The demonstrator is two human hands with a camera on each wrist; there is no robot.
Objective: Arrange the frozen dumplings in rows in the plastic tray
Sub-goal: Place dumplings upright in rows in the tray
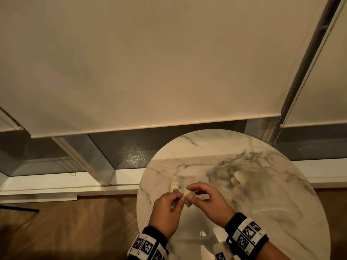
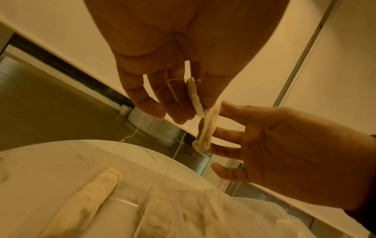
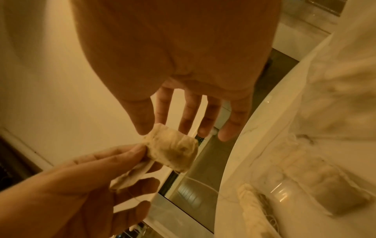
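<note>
While I find no readable writing, my left hand [image 1: 167,211] pinches a dumpling [image 3: 171,151]; my right hand [image 1: 208,201] touches it, fingers relaxed.

dumpling [image 1: 188,201] above round table [image 1: 281,212], between left hand [image 1: 167,212] and right hand [image 1: 208,201] | second dumpling [image 1: 175,186] on table near left edge, behind hands | bag [image 1: 232,177] right of it

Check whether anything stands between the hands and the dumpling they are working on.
Nothing visible does. The left hand pinches the dumpling directly, and the right hand touches it with its fingertips, above the table.
</note>
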